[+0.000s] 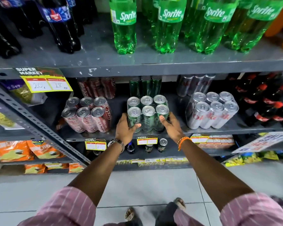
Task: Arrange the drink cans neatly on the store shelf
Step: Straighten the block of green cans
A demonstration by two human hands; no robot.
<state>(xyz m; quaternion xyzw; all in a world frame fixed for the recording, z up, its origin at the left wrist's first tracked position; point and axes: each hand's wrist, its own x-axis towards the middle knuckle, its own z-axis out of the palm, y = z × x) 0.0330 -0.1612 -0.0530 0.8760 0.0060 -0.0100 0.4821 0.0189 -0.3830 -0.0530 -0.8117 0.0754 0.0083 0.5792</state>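
head view: the green six-pack (147, 112) stands on the middle shelf (235, 126) between the red six-pack (87, 115) and silver six-pack (211, 110), cans upright, tops up, its three-can rows running left-right. left hand (125, 128) and right hand (171, 123) clasp its front corners, fingers wrapped.

1. This is looking like a small supermarket aisle: grey metal shelving (153, 69) is carrying rows of Sprite bottles (168, 25) and shrink-wrapped can packs (147, 113).
2. Yellow price tags (46, 84) reading "SUPER MARKET" are hanging from the shelf edges.
3. Snack packets (15, 150) are filling the lower left racks above a tiled floor (137, 185).
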